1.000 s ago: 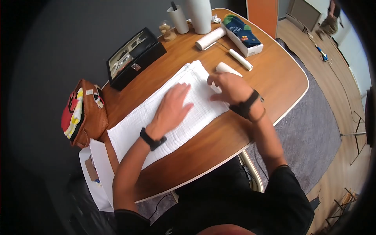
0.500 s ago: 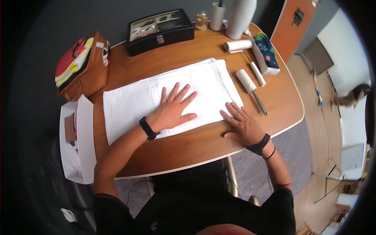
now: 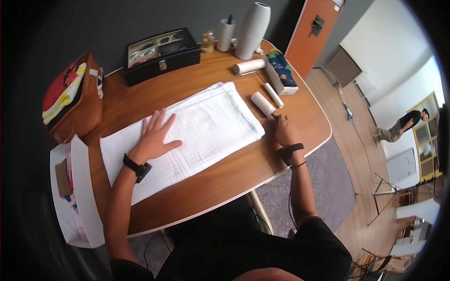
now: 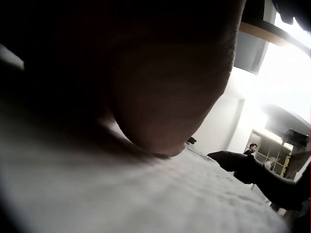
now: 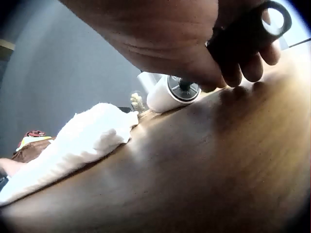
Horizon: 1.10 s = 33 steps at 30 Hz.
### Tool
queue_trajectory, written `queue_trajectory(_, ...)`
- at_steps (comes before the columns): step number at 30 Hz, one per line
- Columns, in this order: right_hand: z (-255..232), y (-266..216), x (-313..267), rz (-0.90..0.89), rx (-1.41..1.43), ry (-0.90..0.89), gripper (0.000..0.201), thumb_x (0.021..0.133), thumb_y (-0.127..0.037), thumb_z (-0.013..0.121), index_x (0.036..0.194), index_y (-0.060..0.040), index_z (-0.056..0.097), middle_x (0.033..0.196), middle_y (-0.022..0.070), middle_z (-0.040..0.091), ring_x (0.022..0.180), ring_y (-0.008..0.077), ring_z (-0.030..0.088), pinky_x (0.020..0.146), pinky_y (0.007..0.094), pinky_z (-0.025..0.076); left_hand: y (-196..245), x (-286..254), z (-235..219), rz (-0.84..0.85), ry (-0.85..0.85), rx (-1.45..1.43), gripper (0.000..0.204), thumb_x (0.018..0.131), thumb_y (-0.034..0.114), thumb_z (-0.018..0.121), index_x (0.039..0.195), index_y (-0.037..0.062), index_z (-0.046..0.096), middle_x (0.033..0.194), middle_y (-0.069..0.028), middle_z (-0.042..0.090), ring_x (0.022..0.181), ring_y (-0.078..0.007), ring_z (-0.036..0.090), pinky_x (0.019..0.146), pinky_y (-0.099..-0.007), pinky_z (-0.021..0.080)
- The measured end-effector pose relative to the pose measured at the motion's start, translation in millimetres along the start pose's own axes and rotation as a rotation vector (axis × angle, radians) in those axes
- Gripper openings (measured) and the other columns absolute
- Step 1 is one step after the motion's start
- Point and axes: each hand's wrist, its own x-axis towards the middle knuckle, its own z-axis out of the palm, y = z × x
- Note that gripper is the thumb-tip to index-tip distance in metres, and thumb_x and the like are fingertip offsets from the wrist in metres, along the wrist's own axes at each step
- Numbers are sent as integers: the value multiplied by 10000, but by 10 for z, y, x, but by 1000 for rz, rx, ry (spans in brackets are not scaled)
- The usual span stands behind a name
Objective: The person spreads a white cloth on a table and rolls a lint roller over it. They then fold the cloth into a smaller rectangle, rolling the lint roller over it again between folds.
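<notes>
Behind everything runs a dark wall (image 3: 93,28), and under my work is a brown wooden table (image 3: 304,110) with a pale rim. The white cloth (image 3: 201,136) lies flat across the middle, its surface finely creased. Taking its centre as the clock's, a brown bag (image 3: 91,100) sits at 10 o'clock, a black case (image 3: 180,60) between 11 and 12, and a tall white vase (image 3: 253,33) at 1.

My left hand (image 3: 152,140) rests on the cloth towards 9 o'clock, fingers spread wide, thumb out. If it bears too lightly, I reckon the cloth could skid on the smooth wood; if it pushes sideways, the creases could bunch.

My right hand (image 3: 287,132), at 3 o'clock just off the cloth, has its fingers curled round the dark handle of a white-headed roller (image 3: 262,104). The head points towards 11 o'clock from that hand, near the cloth's edge. Should its surface be tacky, it could snag the loose weave and lift a corner. Just beyond it, at 2 o'clock, lies a slim white roll (image 3: 273,95); a careless swing that way could knock it and set it rolling.
</notes>
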Motion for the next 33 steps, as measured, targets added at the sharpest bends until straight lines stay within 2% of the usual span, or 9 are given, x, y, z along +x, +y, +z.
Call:
queue_trajectory(5, -427, -850, -450, 2, 269, 225, 197, 1068, -172, 629, 1156, 0, 593, 809, 283, 673, 745, 500, 677, 633, 612, 505, -104, 10, 49, 0, 44, -4, 1052, 938, 670, 739, 1724, 102, 331, 1804, -281, 148, 1682, -450, 96, 1333, -636, 52)
queue_trajectory(11, -625, -2070, -1286, -258, 547, -233, 259, 1076, -255, 633, 1213, -38, 662, 800, 282, 694, 758, 503, 685, 674, 585, 527, -148, 34, 93, 50, 105, 7, 1058, 927, 684, 747, 1727, 127, 336, 1798, -278, 172, 1682, -443, 113, 1333, -640, 67)
queue_trajectory(15, -618, -1813, -1339, -18, 456, -297, 223, 1083, -255, 616, 1137, -48, 682, 798, 292, 690, 780, 512, 688, 691, 590, 537, -126, 23, 102, 48, 117, -12, 1060, 929, 687, 744, 1730, 129, 332, 1799, -277, 172, 1683, -442, 106, 1334, -638, 55)
queue_trajectory(20, -636, -1165, -1161, 207, 329, -40, 218, 1091, -227, 600, 1131, -22, 662, 817, 307, 685, 776, 514, 687, 654, 583, 517, -120, 29, 78, 21, 98, -8, 1033, 944, 663, 742, 1729, 129, 336, 1804, -279, 153, 1686, -445, 88, 1335, -635, 37)
queue_trajectory(23, -711, -1358, -1120, 138, 325, 111, 200, 1090, -205, 600, 1138, -21, 660, 806, 304, 679, 767, 511, 685, 644, 575, 508, -107, 37, 17, -21, 16, -13, 1049, 938, 591, 789, 1756, 183, 273, 1833, -218, 90, 1699, -400, 51, 1346, -599, 21)
queue_trajectory(27, -565, -1912, -1274, -37, 515, -16, 219, 1081, -212, 641, 1170, -12, 657, 810, 288, 693, 752, 505, 686, 641, 570, 516, -374, 35, 4, 34, -2, -97, 872, 1045, 488, 706, 1747, 169, 299, 1837, -198, 110, 1707, -356, 43, 1354, -564, 18)
queue_trajectory(29, -540, -2182, -1316, -97, 549, -121, 225, 1079, -221, 650, 1157, -11, 668, 810, 292, 693, 753, 507, 686, 639, 571, 517, -561, 29, -40, 120, -30, -483, 675, 1137, 365, 591, 1733, 174, 338, 1824, -180, 203, 1711, -303, 63, 1364, -509, 17)
queue_trajectory(31, -472, -2330, -1337, -172, 580, -221, 231, 1077, -229, 659, 1144, -10, 680, 809, 296, 694, 754, 509, 687, 638, 571, 517, -718, 7, -67, 155, 12, -553, 632, 1186, 418, 474, 1706, 75, 365, 1782, -210, 306, 1692, -283, 181, 1365, -421, 104)
queue_trajectory(33, -416, -2223, -1328, -118, 488, -227, 244, 1080, -243, 660, 1099, -3, 700, 814, 299, 699, 757, 509, 686, 644, 570, 522, -870, -11, 30, 192, 43, -1335, 687, 1198, 454, 413, 1678, -34, 353, 1760, -222, 341, 1668, -300, 254, 1364, -420, 145)
